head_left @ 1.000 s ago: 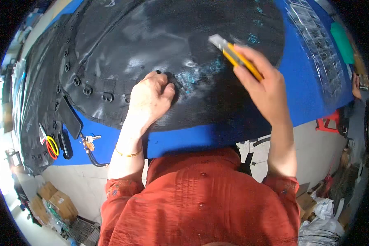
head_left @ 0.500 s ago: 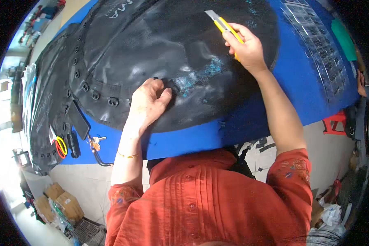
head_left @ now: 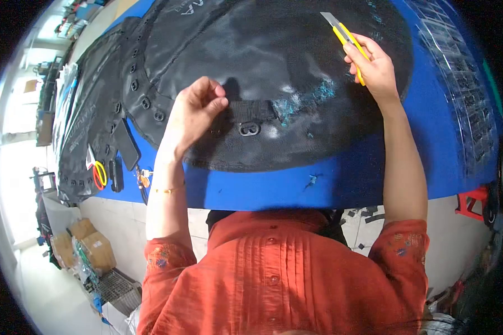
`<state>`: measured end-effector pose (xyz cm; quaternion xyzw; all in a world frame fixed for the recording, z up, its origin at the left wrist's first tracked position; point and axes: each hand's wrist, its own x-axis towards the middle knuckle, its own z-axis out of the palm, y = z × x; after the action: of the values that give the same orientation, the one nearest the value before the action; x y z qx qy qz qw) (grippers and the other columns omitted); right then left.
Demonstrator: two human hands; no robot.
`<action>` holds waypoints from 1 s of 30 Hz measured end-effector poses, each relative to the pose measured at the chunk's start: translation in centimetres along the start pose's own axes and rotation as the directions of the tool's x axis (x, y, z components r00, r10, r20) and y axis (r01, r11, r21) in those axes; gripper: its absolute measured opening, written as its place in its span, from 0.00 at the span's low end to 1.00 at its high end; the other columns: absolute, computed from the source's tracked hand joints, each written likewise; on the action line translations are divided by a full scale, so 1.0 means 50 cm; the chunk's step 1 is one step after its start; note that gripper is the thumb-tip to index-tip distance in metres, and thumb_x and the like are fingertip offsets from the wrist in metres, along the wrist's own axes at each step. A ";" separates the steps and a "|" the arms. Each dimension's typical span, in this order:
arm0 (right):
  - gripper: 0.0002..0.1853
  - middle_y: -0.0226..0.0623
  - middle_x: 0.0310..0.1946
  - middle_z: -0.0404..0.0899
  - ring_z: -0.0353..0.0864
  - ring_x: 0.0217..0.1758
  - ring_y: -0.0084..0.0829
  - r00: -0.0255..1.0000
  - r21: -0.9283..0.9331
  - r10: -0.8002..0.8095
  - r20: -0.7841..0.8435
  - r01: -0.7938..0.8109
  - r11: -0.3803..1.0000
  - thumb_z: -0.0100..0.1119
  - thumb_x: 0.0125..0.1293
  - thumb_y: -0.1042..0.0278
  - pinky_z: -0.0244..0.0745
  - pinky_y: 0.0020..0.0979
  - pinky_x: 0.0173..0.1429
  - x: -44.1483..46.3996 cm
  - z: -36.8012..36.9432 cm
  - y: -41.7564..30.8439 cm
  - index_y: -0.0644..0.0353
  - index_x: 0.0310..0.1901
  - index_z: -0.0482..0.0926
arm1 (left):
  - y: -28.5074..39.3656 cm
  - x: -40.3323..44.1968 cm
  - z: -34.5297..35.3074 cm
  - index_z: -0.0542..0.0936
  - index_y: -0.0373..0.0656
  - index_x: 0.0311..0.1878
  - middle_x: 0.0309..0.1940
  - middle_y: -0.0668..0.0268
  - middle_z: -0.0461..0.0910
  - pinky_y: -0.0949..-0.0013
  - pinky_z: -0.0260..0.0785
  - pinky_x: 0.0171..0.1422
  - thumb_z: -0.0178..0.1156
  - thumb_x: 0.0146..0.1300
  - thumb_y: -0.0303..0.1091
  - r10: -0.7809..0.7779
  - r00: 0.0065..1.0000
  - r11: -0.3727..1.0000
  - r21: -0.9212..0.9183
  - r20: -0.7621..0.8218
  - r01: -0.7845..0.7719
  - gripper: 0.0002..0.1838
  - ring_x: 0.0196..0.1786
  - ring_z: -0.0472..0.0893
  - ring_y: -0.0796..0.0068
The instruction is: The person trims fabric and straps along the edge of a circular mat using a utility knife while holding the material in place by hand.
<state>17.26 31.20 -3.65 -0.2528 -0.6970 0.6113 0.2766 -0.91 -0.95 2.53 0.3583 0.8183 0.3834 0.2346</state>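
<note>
My right hand [head_left: 376,70] holds a yellow utility knife [head_left: 346,40], its blade out and pointing up and left above the black material. Thumb and fingertips of my left hand [head_left: 197,109] are brought close together over the left end of a black webbing strap [head_left: 250,109]; whether anything small is between them is hidden. Just below the strap lies a black plastic buckle [head_left: 250,129]. The large rounded black sheet [head_left: 229,50] bears more buckles along its left edge, and teal thread scraps [head_left: 313,96] lie right of the strap.
The blue table [head_left: 251,190] carries scissors [head_left: 99,173], a dark phone-like slab [head_left: 127,146] and keys [head_left: 145,176] at the left. Clear plastic packs [head_left: 452,78] lie at the right. A red stool [head_left: 472,202] and cardboard boxes [head_left: 93,245] stand on the floor.
The view has shifted. My left hand has lifted from the strap, uncovering it and a buckle. My right hand has moved up with the knife. A teal scrap now shows near the table's front edge.
</note>
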 end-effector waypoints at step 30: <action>0.22 0.27 0.33 0.79 0.76 0.26 0.15 0.772 -0.105 0.289 0.567 -0.280 0.954 0.49 0.76 0.72 0.76 0.21 0.29 -0.180 0.074 -0.185 0.51 0.70 0.70 | 0.033 -0.028 0.151 0.77 0.36 0.31 0.34 0.61 0.74 0.65 0.69 0.43 0.67 0.62 0.29 0.127 0.978 0.985 0.139 -0.165 -0.105 0.09 0.37 0.76 0.65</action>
<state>21.03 21.19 4.46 -0.1604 -0.7057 0.6887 -0.0446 5.64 2.18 -0.50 0.3853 0.8364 0.3722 0.1160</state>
